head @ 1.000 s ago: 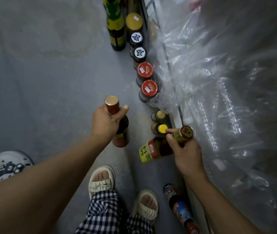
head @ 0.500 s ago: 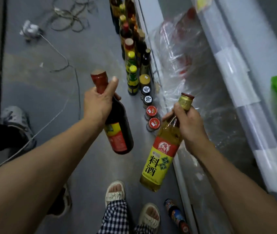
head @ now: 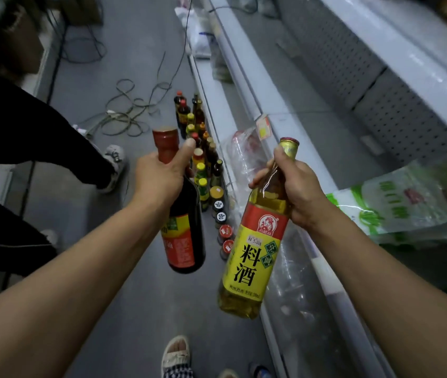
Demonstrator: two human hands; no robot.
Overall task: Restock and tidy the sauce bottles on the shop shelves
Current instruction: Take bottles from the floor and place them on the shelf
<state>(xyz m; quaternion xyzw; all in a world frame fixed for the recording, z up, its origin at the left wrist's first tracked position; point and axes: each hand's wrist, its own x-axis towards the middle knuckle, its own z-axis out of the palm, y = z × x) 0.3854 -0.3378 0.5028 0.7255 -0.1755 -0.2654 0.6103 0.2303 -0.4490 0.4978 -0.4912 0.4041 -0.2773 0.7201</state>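
Note:
My left hand (head: pixel 159 178) grips the neck of a dark sauce bottle (head: pixel 185 241) with a red cap and red-and-yellow label, held in the air over the floor. My right hand (head: pixel 297 186) grips the neck of a pale yellow cooking-wine bottle (head: pixel 255 257) with a gold cap and red-and-yellow label, held tilted beside the shelf edge. A row of several sauce bottles and jars (head: pixel 203 170) stands on the grey floor along the shelf base. The white shelves (head: pixel 312 85) rise on the right.
Another person's legs in dark trousers (head: pixel 26 148) and a white shoe (head: pixel 114 159) stand at the left. Loose cables (head: pixel 127 110) lie on the floor ahead. Clear plastic wrap (head: pixel 244 156) and a green-and-white bag (head: pixel 396 203) lie on the shelves. My sandalled foot (head: pixel 176 353) is below.
Both hands have lifted their bottles up from the floor to chest height. My view has risen, showing the aisle, the shelves and the other person's legs.

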